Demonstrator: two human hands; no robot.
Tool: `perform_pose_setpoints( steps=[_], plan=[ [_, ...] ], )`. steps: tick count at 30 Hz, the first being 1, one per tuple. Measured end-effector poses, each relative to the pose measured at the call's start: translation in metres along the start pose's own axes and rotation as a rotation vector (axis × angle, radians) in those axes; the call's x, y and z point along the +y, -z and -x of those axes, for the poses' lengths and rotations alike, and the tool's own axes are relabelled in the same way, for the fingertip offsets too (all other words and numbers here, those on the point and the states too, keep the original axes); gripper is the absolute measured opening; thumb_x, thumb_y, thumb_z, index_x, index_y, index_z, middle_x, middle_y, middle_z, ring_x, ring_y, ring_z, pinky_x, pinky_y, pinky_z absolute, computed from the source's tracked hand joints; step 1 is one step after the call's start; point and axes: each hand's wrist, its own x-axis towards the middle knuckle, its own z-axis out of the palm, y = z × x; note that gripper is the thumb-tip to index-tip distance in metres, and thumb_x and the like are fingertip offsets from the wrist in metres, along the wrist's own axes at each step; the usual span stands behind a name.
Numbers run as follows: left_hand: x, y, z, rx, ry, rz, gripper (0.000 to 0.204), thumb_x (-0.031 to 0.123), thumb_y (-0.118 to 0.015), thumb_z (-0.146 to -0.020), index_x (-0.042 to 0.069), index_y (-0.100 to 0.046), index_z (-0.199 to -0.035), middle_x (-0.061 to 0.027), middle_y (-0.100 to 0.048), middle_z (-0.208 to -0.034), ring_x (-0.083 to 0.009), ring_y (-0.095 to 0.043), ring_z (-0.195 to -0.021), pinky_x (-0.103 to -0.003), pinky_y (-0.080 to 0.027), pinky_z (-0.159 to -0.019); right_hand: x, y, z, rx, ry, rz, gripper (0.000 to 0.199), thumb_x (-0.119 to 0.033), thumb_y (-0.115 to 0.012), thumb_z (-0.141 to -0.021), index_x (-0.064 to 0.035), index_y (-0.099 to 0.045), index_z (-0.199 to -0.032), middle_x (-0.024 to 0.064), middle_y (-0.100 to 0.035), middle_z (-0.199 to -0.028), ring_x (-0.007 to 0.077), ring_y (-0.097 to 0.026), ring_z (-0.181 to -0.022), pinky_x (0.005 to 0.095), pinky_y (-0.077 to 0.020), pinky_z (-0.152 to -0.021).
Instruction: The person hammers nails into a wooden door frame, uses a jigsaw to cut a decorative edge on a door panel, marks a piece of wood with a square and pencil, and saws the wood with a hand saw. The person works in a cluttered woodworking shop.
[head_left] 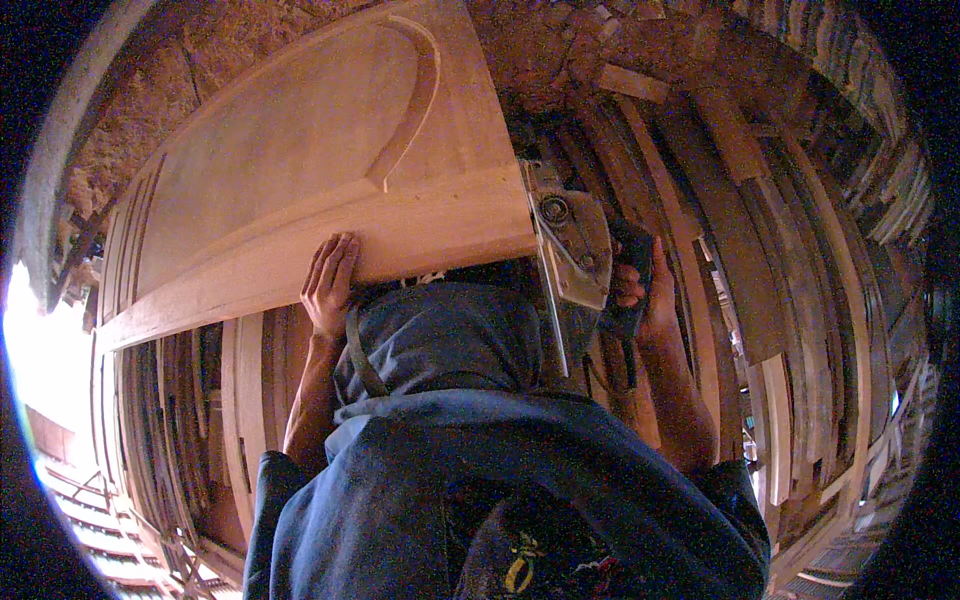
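A large wooden door panel (290, 130) with a raised curved moulding lies in front of me, its near long edge close to my body. My left hand (328, 285) rests on that near edge, fingers stretched over the top face; its thumb is hidden. At the panel's right end stands a power tool that looks like an electric planer (578, 250), its long flat sole turned toward the end edge. My right hand (640, 285) is wrapped around the planer's dark handle. Whether the sole touches the wood along its whole length cannot be made out.
Long boards (740, 240) lie side by side to the right, and more timber strips (185, 400) show below the panel at left. A small wood block (635, 82) lies beyond the panel's far right. Brown ground (130, 130) shows at far left.
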Motion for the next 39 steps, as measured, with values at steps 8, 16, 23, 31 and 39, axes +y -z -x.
perform_pose_setpoints(
  steps=[8,16,23,31,39],
  plan=[
    [-0.002,0.003,0.002,-0.018,-0.024,-0.002,0.036,0.008,-0.062,-0.085,0.009,-0.071,-0.120,-0.0093,-0.069,-0.126,-0.0310,-0.065,-0.118,-0.043,-0.053,-0.101,-0.015,0.007,-0.049,0.044,0.037,0.045,0.060,-0.058,-0.042,-0.103,-0.0028,-0.057,-0.122,-0.0030,-0.054,-0.068,0.0049,-0.045,-0.047,0.0207,-0.0411,-0.042],
    [-0.007,0.000,0.006,-0.038,-0.029,-0.002,0.038,0.005,-0.063,-0.085,0.009,-0.070,-0.123,-0.0081,-0.068,-0.128,-0.0301,-0.064,-0.121,-0.041,-0.053,-0.102,-0.013,0.051,0.027,0.037,-0.037,-0.118,0.064,-0.062,-0.037,-0.103,-0.0056,-0.057,-0.123,0.0001,-0.052,-0.065,0.0077,-0.044,-0.044,0.0232,-0.0391,-0.039],
    [-0.006,0.001,0.001,-0.047,-0.059,-0.041,0.038,0.005,-0.060,-0.086,0.009,-0.070,-0.122,-0.0084,-0.069,-0.126,-0.0300,-0.065,-0.120,-0.040,-0.054,-0.100,0.015,0.049,0.061,0.018,-0.057,-0.304,0.068,-0.066,-0.038,-0.101,-0.0051,-0.054,-0.124,0.0010,-0.054,-0.069,0.0086,-0.043,-0.043,0.0245,-0.0400,-0.040],
    [-0.002,0.001,0.001,-0.015,-0.073,-0.035,0.038,0.005,-0.061,-0.084,0.010,-0.071,-0.121,-0.0073,-0.069,-0.125,-0.0292,-0.065,-0.119,-0.039,-0.055,-0.099,0.011,0.027,0.061,-0.016,-0.039,-0.121,0.061,-0.063,-0.040,-0.102,-0.0075,-0.055,-0.122,0.0000,-0.054,-0.071,0.0060,-0.043,-0.045,0.0216,-0.0398,-0.040],
    [-0.004,-0.001,0.000,0.017,-0.089,-0.064,0.038,0.001,-0.064,-0.082,0.010,-0.072,-0.119,-0.0065,-0.070,-0.124,-0.0287,-0.066,-0.118,-0.039,-0.056,-0.099,0.005,0.014,0.053,0.096,-0.039,0.016,0.058,-0.066,-0.041,-0.100,-0.0126,-0.060,-0.114,-0.0045,-0.050,-0.064,0.0028,-0.040,-0.043,0.0193,-0.0357,-0.037]
  ],
)
